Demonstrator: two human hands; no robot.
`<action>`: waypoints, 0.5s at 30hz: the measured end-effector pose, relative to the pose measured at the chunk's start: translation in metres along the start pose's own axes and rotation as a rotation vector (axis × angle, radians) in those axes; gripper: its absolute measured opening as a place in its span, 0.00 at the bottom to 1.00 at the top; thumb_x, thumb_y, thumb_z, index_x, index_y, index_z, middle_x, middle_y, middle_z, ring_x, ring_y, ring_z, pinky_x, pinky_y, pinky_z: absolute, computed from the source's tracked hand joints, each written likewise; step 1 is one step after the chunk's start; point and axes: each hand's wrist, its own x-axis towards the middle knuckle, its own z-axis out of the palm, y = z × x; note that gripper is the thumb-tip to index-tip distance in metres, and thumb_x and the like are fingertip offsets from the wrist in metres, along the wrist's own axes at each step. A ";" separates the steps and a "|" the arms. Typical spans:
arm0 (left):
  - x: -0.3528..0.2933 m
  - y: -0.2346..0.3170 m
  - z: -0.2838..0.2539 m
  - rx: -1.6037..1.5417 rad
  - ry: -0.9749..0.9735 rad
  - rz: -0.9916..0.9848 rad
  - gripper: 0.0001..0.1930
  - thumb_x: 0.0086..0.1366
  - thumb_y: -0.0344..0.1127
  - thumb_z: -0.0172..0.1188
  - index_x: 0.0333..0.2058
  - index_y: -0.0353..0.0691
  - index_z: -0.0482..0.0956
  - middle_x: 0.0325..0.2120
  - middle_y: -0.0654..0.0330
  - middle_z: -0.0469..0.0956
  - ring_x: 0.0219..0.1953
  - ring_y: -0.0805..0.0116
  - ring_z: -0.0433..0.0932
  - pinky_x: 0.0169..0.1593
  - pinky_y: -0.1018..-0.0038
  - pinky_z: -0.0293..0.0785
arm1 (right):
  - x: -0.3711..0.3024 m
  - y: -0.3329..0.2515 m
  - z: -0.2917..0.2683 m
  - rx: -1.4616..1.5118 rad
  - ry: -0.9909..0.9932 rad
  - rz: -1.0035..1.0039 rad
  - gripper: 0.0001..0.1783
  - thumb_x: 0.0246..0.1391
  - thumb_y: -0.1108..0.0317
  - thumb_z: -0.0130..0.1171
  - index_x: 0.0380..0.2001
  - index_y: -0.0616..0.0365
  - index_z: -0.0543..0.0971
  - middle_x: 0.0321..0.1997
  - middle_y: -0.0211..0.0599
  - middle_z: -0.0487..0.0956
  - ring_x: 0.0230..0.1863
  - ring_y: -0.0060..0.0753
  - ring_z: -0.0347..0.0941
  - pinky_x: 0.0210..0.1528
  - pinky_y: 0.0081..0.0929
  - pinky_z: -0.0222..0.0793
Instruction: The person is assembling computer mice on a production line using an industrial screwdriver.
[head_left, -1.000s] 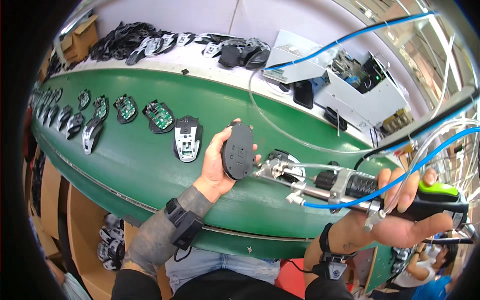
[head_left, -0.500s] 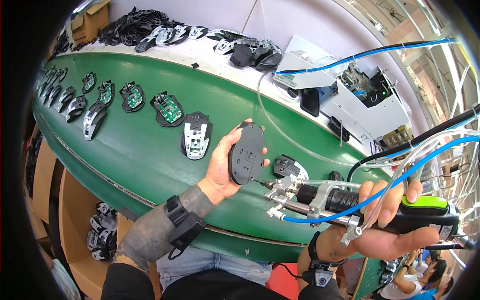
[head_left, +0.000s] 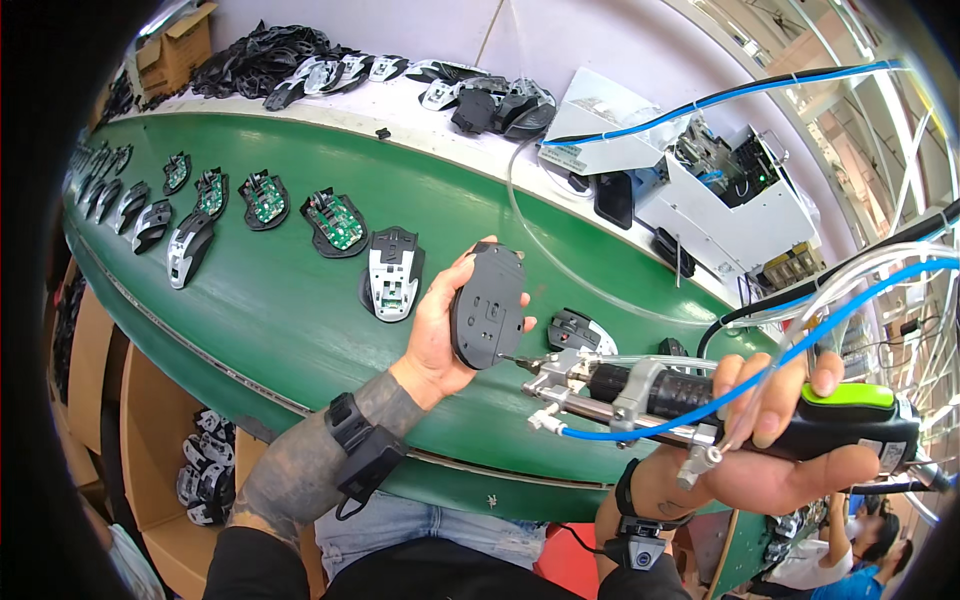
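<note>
My left hand is closed around a black computer mouse, its flat underside with small screw holes turned up. In my right hand lies an electric screwdriver with a black body, a bright green lever and metal fittings fed by a blue air hose. The driver's tip meets the lower right edge of the mouse's underside. Left of my left hand, a silver and black mouse shell rests on the green belt. Another partly assembled mouse sits just beyond the driver.
Mouse bases with green circuit boards and silver shells line the green conveyor. A white screw-feeding machine stands at the back right, its hoses crossing the right side. Below left, a cardboard box holds mouse parts. People sit at lower right.
The mouse and the screwdriver have shifted slightly left in the picture. Both hands keep their grip, and the tip stays at the mouse's lower edge.
</note>
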 end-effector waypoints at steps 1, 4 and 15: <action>-0.001 -0.001 -0.001 -0.002 -0.001 -0.001 0.22 0.63 0.44 0.46 0.54 0.45 0.61 0.45 0.58 0.68 0.38 0.62 0.74 0.41 0.61 0.76 | -0.001 0.002 0.001 -0.002 -0.001 0.000 0.37 0.47 0.31 0.46 0.41 0.56 0.62 0.20 0.33 0.69 0.18 0.29 0.66 0.26 0.26 0.63; -0.002 -0.001 -0.004 0.003 0.000 0.021 0.22 0.63 0.44 0.46 0.54 0.45 0.62 0.45 0.58 0.68 0.38 0.63 0.73 0.41 0.61 0.76 | -0.002 0.008 0.007 -0.039 -0.030 -0.019 0.38 0.47 0.30 0.46 0.41 0.58 0.62 0.20 0.35 0.69 0.17 0.30 0.65 0.21 0.23 0.63; 0.001 0.004 -0.011 0.124 0.229 -0.076 0.21 0.63 0.44 0.49 0.53 0.49 0.63 0.40 0.60 0.68 0.36 0.66 0.73 0.38 0.64 0.76 | -0.001 -0.028 0.001 -0.023 0.054 -0.043 0.34 0.50 0.36 0.50 0.44 0.55 0.62 0.20 0.29 0.68 0.19 0.25 0.65 0.32 0.26 0.59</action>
